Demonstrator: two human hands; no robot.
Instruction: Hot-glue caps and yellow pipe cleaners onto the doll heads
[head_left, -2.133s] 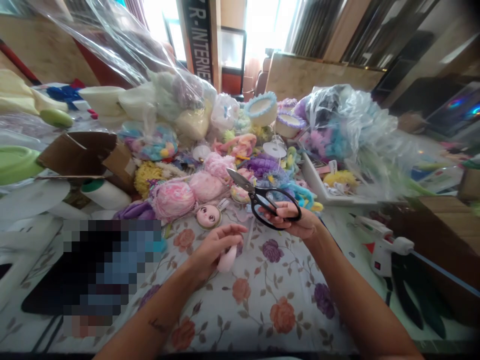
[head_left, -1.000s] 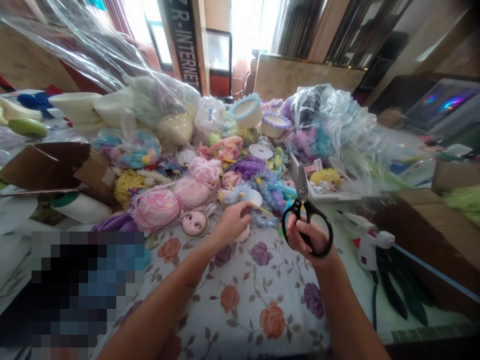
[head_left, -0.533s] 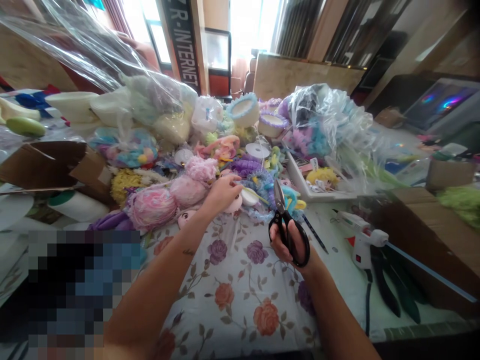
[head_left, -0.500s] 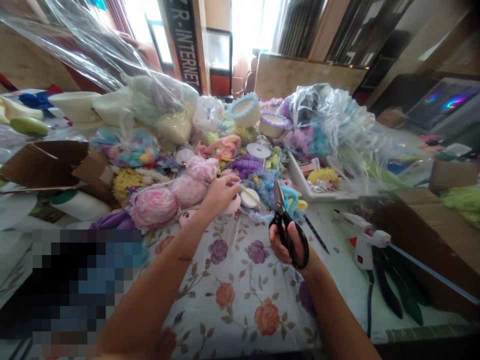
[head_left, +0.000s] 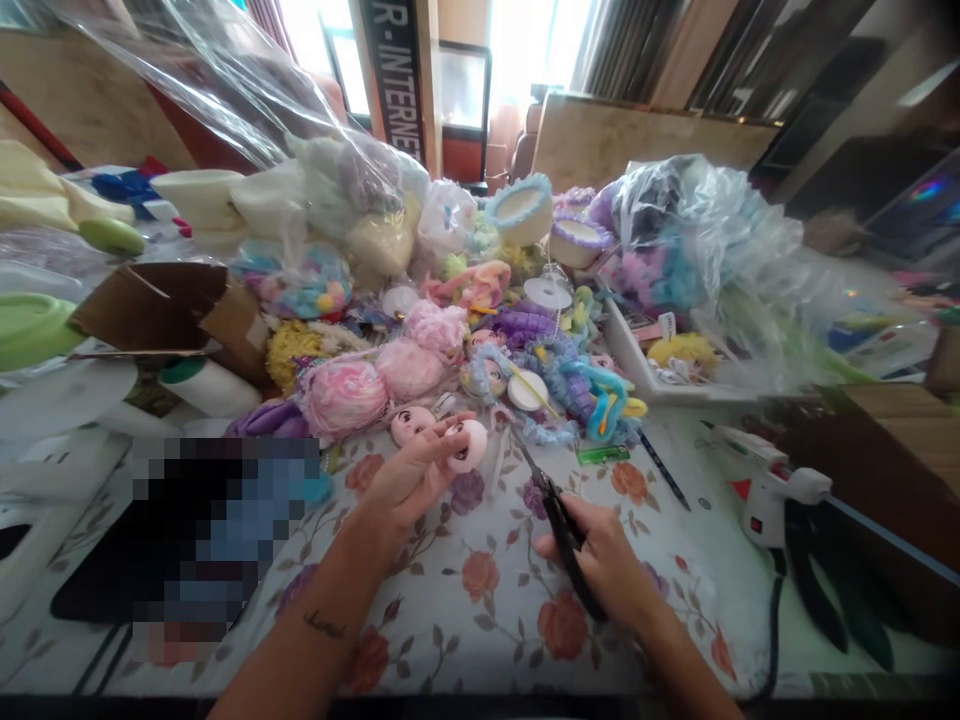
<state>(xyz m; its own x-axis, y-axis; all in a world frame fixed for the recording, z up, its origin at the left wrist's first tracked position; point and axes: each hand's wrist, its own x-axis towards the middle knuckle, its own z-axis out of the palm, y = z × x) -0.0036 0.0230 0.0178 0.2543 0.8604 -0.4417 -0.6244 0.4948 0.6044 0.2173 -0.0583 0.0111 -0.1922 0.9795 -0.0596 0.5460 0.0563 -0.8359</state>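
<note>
Between the thumb and fingers of my left hand (head_left: 401,490) is a small pale doll head (head_left: 472,452) with a painted eye, lifted just over the flowered tablecloth. Another doll head (head_left: 407,424) lies right behind those fingers. My right hand (head_left: 615,555) grips black-handled scissors (head_left: 555,505), their blades angled forward and left toward the held head, apart from it. Past my hands lie pink yarn balls (head_left: 346,392), a white round spool (head_left: 527,391) and fluffy blue yarn (head_left: 551,430).
A glue gun (head_left: 772,490) and dark-handled pliers (head_left: 817,590) lie at right, near a pencil (head_left: 664,470). A white tray (head_left: 664,393) stands behind them. At left are an open cardboard box (head_left: 169,310), a thread cone (head_left: 210,388) and a dark, pixelated device (head_left: 112,560). Plastic bags fill the back.
My left hand has drawn back from the pile and now has a doll head in it. The scissors have lowered from upright to a forward-left slant. A green item beside the yarn has come into view.
</note>
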